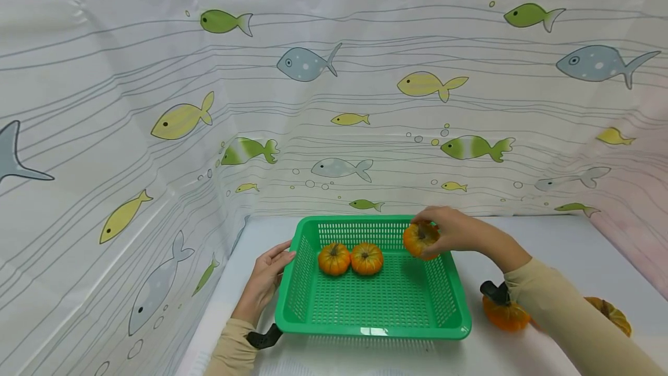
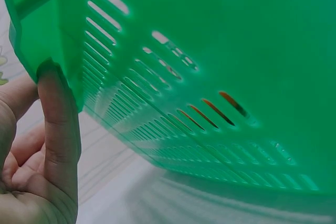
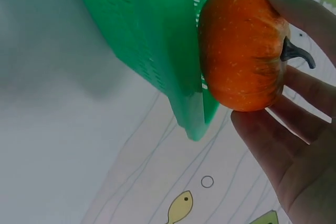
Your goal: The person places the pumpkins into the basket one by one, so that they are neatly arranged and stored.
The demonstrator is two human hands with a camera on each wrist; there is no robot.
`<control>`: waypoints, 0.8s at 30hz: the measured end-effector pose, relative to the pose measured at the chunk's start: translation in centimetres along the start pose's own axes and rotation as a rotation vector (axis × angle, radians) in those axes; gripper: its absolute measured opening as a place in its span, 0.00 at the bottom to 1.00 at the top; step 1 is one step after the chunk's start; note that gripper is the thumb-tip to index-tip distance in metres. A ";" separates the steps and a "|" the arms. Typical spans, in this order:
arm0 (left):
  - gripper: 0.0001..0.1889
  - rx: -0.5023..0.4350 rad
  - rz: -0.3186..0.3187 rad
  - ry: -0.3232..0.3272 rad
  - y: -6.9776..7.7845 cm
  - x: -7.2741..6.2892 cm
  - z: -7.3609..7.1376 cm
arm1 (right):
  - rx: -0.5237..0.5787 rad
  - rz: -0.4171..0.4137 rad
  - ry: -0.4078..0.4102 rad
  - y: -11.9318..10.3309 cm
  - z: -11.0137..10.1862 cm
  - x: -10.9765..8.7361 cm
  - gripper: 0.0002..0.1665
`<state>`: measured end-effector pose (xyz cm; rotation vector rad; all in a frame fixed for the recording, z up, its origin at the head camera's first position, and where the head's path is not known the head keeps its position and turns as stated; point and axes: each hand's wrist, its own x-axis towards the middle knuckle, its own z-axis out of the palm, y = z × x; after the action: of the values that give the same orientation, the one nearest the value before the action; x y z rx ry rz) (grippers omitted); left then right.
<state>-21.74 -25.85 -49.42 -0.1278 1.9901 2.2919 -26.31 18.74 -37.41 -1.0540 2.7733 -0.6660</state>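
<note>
A green plastic basket point(image 1: 373, 332) with slotted walls stands on the table, with two small orange pumpkins point(image 1: 367, 259) side by side toward its back left. My left hand point(image 1: 268, 274) holds the basket's left rim; the left wrist view shows a finger point(image 2: 59, 124) hooked under the edge. Over the back right corner, my right hand point(image 1: 454, 231) grips another orange pumpkin point(image 3: 241, 48) by its sides, between thumb and fingers. Its dark curved stem point(image 3: 296, 53) faces the palm in the right wrist view.
Right of the basket an orange pumpkin point(image 1: 503, 313) sits on the white table point(image 1: 553, 237), partly covered by the right wrist's black strap piece. Farther right another pumpkin point(image 1: 616, 315) shows behind the sleeve. A fish-patterned curtain point(image 1: 386, 138) hangs behind and at both sides.
</note>
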 end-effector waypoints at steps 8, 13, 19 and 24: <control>0.29 0.001 0.003 -0.004 0.0 0.0 0.0 | -0.018 0.025 -0.064 -0.3 1.0 1.5 0.35; 0.29 0.006 0.002 -0.010 0.0 0.0 0.0 | -0.030 0.027 -0.110 -0.5 1.9 2.5 0.36; 0.29 0.008 -0.003 -0.007 0.1 -0.1 0.0 | -0.019 0.056 -0.177 -0.9 2.7 3.6 0.30; 0.29 0.017 0.002 -0.007 0.0 -0.1 0.0 | -0.037 0.083 -0.211 -1.3 3.0 4.4 0.26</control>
<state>-21.68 -25.86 -49.39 -0.1162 2.0066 2.2738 -28.15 13.91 -39.34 -0.9489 2.6391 -0.4662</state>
